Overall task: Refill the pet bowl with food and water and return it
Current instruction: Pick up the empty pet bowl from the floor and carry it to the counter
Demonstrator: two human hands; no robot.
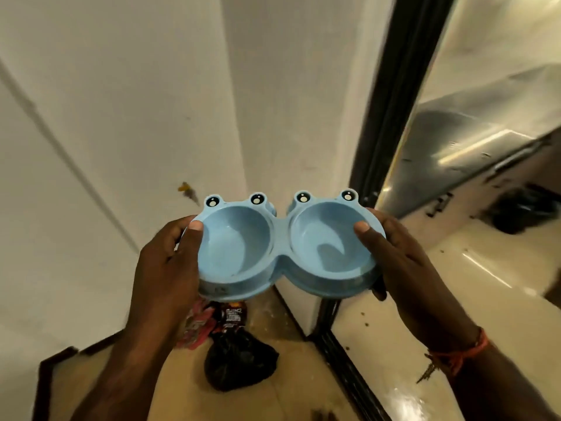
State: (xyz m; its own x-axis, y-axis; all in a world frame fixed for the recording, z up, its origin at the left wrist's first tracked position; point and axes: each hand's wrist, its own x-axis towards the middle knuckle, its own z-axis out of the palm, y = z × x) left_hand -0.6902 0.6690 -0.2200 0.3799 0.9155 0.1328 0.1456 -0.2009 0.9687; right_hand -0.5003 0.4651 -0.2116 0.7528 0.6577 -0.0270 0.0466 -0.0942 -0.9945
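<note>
A light blue double pet bowl [280, 256] with frog eyes on its far rim is held level in mid-air at the centre of the head view. Both of its round wells look dry and hold no food. My left hand [170, 262] grips its left end, thumb over the rim and fingers underneath. My right hand [400, 262] grips the right end the same way. An orange thread is tied round my right wrist.
White walls [136, 101] stand close ahead and to the left. A black door frame [394, 95] runs down the right, with a shiny beige floor [455, 268] beyond it. On the floor below the bowl lie a tied black bag [239, 360] and snack wrappers [212, 323].
</note>
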